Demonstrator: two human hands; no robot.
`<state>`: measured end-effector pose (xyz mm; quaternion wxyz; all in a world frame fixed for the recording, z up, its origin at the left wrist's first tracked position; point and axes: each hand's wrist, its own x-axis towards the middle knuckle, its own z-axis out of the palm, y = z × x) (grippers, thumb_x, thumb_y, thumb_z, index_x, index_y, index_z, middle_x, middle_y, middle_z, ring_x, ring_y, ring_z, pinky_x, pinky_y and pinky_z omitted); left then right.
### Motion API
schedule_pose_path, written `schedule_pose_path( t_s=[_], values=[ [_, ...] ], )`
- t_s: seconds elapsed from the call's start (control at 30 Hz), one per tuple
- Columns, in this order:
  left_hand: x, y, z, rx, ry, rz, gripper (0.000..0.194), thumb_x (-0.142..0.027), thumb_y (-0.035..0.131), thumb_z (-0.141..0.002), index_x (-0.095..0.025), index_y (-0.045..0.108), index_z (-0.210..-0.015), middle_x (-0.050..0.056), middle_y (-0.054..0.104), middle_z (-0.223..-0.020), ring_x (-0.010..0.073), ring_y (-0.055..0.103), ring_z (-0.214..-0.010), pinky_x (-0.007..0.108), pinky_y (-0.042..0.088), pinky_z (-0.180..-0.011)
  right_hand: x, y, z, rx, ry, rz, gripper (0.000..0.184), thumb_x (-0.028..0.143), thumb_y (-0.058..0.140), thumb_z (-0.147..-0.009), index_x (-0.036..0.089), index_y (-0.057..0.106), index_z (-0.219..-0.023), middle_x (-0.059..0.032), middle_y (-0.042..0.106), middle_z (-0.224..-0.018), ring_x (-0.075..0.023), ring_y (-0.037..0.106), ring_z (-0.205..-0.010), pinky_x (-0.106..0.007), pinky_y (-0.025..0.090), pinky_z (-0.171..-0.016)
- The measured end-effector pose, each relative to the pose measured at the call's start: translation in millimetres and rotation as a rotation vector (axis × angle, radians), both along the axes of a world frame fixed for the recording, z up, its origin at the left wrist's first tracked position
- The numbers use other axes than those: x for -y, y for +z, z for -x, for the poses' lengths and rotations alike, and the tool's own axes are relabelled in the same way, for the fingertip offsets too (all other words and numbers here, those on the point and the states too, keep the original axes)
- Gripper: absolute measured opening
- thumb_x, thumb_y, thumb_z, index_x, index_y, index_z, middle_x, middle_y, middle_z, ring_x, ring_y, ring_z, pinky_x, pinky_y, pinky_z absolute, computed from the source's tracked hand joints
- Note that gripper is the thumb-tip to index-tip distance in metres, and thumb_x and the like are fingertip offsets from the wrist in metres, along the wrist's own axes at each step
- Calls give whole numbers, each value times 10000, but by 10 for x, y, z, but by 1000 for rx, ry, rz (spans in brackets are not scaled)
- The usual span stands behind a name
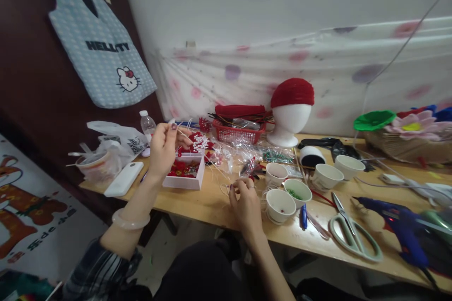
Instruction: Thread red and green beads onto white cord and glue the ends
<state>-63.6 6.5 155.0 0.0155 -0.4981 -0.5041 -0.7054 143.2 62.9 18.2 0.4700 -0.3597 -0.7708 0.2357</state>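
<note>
My left hand (165,143) is raised over a white box (183,181) of red and gold pieces, thumb and fingers pinched on a thin pale thread (214,167). A cluster of small white beads (200,142) shows just beyond its fingertips; whether it hangs from the thread I cannot tell. The thread slants down to the right towards my right hand (246,202), whose fingers are curled together at its lower end, low over the table's front edge. Beside the right hand stand a paper cup (280,206) with a few tiny bits inside and a cup of green beads (297,193).
Scissors (353,235) and a blue glue gun (395,225) lie at the right. Further back are a white foam head (291,122) with a red cap, a red basket (238,132) and clear bags (243,153). A plastic-bagged bowl (97,167) and white phone-like slab (124,179) are left.
</note>
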Motion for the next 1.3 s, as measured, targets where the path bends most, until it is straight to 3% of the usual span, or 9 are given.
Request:
schedule_pose_path(
  t_s=[0.2,0.37,0.47,0.6,0.73,0.9,1.07,1.2,1.3],
  values=[
    [105,-6,51,122,-44,-123,302,-514,509,-956,-225,446,-896,-8,698,-812,132,699,-692,299,587,-685,-80,150,84,17,34,10,174,202,505,-892,191,650,-797,-92,628,-958,-181,608,-705,-313,468,-684],
    [162,-294,-64,-11,-164,179,315,-485,545,-935,-182,572,-853,42,710,-762,144,656,-562,282,558,-551,-60,216,14,-23,98,82,167,202,539,-866,181,703,-884,-118,675,-974,-210,630,-710,-349,496,-700],
    [184,-506,-250,-123,-196,265,250,-382,649,-880,-165,668,-759,69,719,-808,156,661,-635,251,521,-534,50,306,-63,-92,163,120,209,278,535,-913,188,710,-983,-117,709,-1011,-235,672,-820,-358,523,-751],
    [221,-777,-518,-244,-197,291,163,-260,651,-871,-179,705,-741,70,709,-874,163,655,-754,217,473,-536,198,364,-67,-189,330,213,278,378,526,-950,205,721,-1045,-91,757,-1018,-234,711,-966,-346,557,-847],
    [266,-969,-651,-291,-153,290,158,-223,593,-911,-177,678,-787,64,682,-865,143,612,-714,223,455,-548,213,271,-18,-261,450,366,338,478,608,-887,185,743,-986,-90,783,-904,-230,753,-816,-350,602,-768],
    [292,-1052,-697,-334,-96,288,160,-249,568,-941,-183,666,-833,53,684,-844,147,638,-732,231,496,-587,161,185,-13,-291,509,487,401,562,688,-803,174,768,-863,-78,779,-740,-231,758,-687,-344,615,-676],
    [517,-1136,-459,-339,121,274,208,-261,477,-983,-213,674,-936,48,730,-902,174,689,-859,281,547,-777,141,147,-26,-286,429,465,369,535,704,-805,171,763,-802,-93,777,-719,-243,759,-671,-336,606,-631],
    [876,-1376,75,-250,495,340,190,-297,482,-960,-180,597,-1056,128,700,-1047,268,651,-1015,427,500,-921,100,65,-28,-291,335,440,322,494,692,-828,178,753,-844,-96,780,-772,-249,761,-735,-344,600,-679],
    [1053,-1581,430,-267,641,456,323,-349,557,-884,-140,560,-1130,201,670,-1150,369,594,-1139,564,421,-997,64,16,-21,-299,277,431,303,475,679,-841,182,748,-875,-94,781,-792,-242,752,-752,-343,591,-695]
  ],
)
